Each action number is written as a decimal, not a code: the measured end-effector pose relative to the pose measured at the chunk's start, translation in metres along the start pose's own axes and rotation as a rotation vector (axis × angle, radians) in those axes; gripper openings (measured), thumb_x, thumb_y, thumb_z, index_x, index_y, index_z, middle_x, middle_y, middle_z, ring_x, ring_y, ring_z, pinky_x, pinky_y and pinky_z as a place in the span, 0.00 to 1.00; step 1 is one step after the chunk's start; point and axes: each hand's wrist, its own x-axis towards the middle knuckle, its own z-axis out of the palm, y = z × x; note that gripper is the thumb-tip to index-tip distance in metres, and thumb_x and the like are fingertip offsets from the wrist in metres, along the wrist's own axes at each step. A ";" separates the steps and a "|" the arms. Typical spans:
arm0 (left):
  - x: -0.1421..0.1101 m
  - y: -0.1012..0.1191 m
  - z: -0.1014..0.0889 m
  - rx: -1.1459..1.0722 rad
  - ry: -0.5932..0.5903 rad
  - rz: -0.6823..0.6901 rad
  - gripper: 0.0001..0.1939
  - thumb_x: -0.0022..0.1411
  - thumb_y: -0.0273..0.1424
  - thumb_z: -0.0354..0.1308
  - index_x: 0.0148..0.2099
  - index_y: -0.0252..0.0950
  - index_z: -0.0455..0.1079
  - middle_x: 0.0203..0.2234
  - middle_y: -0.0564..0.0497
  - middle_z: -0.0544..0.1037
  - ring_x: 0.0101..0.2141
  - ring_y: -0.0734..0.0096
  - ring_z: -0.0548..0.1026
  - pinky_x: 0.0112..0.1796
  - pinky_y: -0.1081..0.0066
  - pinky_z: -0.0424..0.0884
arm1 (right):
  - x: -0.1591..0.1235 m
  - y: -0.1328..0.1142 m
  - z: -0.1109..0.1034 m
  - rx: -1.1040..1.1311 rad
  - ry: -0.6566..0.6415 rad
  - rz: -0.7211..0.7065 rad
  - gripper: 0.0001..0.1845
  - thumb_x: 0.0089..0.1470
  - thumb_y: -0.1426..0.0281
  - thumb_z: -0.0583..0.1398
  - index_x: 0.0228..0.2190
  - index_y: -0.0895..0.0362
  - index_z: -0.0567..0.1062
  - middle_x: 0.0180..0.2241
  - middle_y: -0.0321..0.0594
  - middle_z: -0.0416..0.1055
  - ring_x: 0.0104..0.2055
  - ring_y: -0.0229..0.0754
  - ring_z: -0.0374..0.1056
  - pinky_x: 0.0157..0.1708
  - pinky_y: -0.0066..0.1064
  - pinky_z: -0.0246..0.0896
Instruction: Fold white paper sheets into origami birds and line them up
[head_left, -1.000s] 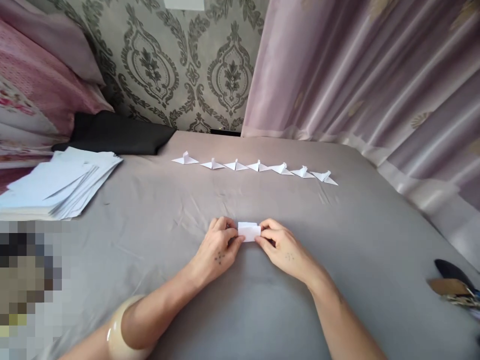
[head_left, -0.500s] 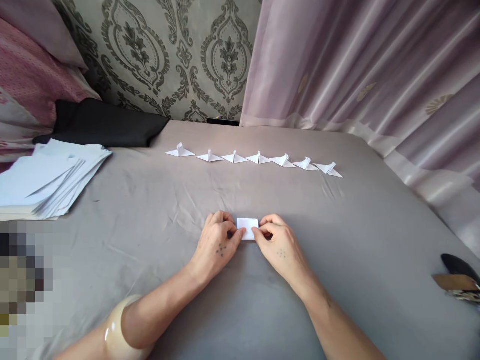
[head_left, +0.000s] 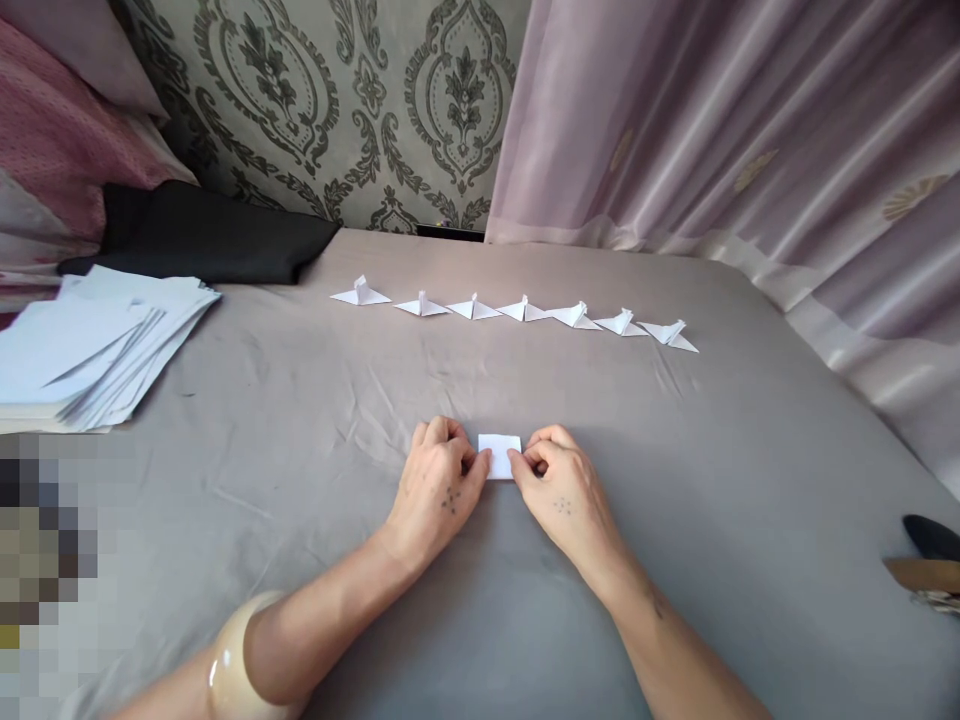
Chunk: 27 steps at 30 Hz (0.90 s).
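Between my hands is a small folded piece of white paper (head_left: 500,456), roughly rectangular, just above or on the grey cloth. My left hand (head_left: 444,470) pinches its left edge, with the thumb on the near face and the fingers curled behind. At the right edge, my right hand (head_left: 561,475) grips it the same way, thumb in front. The fingertips behind the paper are hidden. Beyond the hands, several white folded paper figures (head_left: 524,309) stand in a row across the cloth, their flat pointed sides spread out.
A stack of white paper sheets (head_left: 112,345) lies at the left, with a black cloth (head_left: 217,235) behind it. Grey cloth (head_left: 750,480) covers the surface. Pink curtains (head_left: 637,120) hang at the right. A dark and brown object (head_left: 926,572) sits at the right edge.
The view has shifted slightly. Both hands still pinch the folded paper at its sides, and the thumbs have moved a little outward, showing more of its face.
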 end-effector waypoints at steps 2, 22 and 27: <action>0.000 0.001 -0.001 0.001 -0.013 -0.005 0.15 0.64 0.31 0.52 0.24 0.34 0.67 0.34 0.47 0.69 0.37 0.63 0.65 0.41 0.62 0.67 | 0.000 0.000 0.001 -0.013 -0.008 0.019 0.17 0.54 0.65 0.58 0.17 0.56 0.64 0.32 0.36 0.69 0.23 0.33 0.60 0.27 0.29 0.56; 0.001 -0.001 0.000 0.008 -0.029 -0.012 0.15 0.65 0.32 0.52 0.25 0.35 0.66 0.33 0.47 0.68 0.36 0.64 0.64 0.39 0.62 0.67 | 0.001 0.000 0.003 -0.028 -0.017 0.040 0.17 0.56 0.64 0.57 0.18 0.55 0.63 0.32 0.36 0.68 0.23 0.33 0.60 0.28 0.30 0.56; 0.000 -0.003 0.000 0.014 -0.029 0.012 0.15 0.65 0.32 0.52 0.26 0.35 0.65 0.33 0.47 0.68 0.36 0.64 0.64 0.39 0.62 0.67 | 0.001 0.001 0.003 -0.023 -0.025 0.049 0.17 0.56 0.64 0.57 0.18 0.55 0.62 0.32 0.36 0.68 0.24 0.34 0.60 0.27 0.30 0.56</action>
